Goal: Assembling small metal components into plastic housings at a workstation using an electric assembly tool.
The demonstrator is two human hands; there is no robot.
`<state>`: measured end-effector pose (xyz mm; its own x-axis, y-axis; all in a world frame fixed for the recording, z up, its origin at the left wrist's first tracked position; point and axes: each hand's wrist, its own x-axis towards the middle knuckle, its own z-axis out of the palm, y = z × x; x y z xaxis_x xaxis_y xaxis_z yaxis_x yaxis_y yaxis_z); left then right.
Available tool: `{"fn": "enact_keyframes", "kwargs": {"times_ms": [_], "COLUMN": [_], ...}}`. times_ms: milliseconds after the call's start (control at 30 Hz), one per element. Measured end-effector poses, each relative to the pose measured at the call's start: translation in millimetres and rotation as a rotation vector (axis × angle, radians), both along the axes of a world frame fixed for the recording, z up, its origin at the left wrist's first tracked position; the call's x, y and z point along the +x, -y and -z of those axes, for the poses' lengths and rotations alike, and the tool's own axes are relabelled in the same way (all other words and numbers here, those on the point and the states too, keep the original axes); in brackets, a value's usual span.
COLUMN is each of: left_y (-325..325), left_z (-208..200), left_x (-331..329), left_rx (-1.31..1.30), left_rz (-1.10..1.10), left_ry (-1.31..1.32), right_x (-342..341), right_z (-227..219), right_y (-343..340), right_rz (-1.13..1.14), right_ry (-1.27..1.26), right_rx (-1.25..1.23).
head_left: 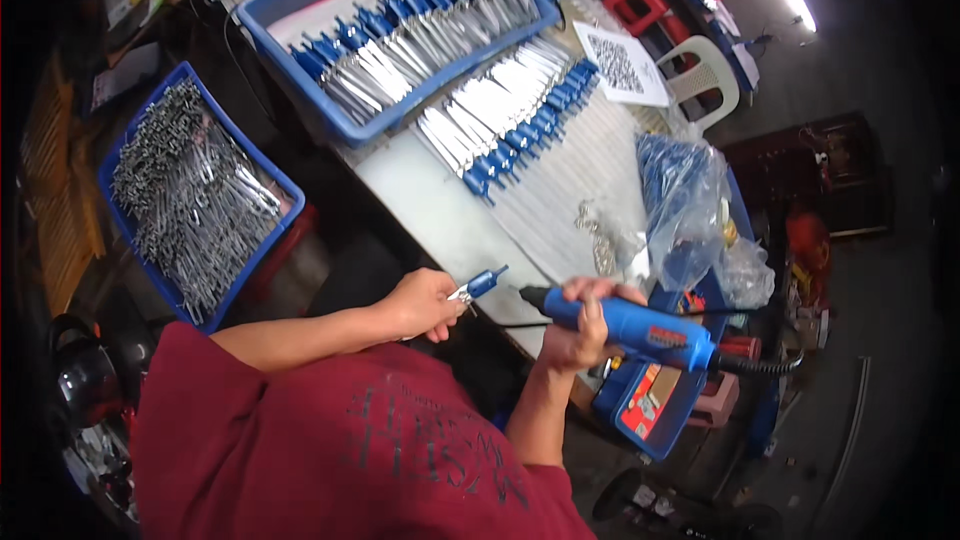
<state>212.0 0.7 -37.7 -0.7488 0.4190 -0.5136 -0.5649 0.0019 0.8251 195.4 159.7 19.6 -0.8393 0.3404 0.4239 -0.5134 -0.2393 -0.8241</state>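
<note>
My left hand (422,304) is closed around a slim metal part with a blue plastic end (482,284); most of its metal body is hidden by my fingers. A thin pin sticks out of the blue end, toward the right. In my right hand (577,331) is a blue electric screwdriver (640,330), its black nose (533,296) pointing left at the blue end, with a small space between them. On the table, a row of similar blue-ended metal parts (515,105) lies side by side. Near them is a small pile of shiny screws or fittings (600,238).
A blue tray (365,130) of similar parts stands at the table's back. Left of the table, a blue bin (285,185) holds many thin metal rods. Clear plastic bags (690,210) and a blue box (655,445) sit at the right. The screwdriver's black cord (760,365) trails right.
</note>
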Motion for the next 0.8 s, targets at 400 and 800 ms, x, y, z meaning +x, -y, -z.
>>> {"fn": "enact_keyframes", "kwargs": {"times_ms": [400, 800], "left_y": [70, 89], "left_z": [-103, -90], "left_x": [-129, -323], "left_rx": [-0.002, -0.161], "left_rz": [-0.409, -0.743], "left_ry": [-0.508, -0.528], "right_x": [0, -7], "right_z": [2, 13], "right_y": [-18, -32], "right_rz": [0.021, 0.042], "right_ry": [-0.01, 0.014], "right_rx": [-0.094, -0.097]}}
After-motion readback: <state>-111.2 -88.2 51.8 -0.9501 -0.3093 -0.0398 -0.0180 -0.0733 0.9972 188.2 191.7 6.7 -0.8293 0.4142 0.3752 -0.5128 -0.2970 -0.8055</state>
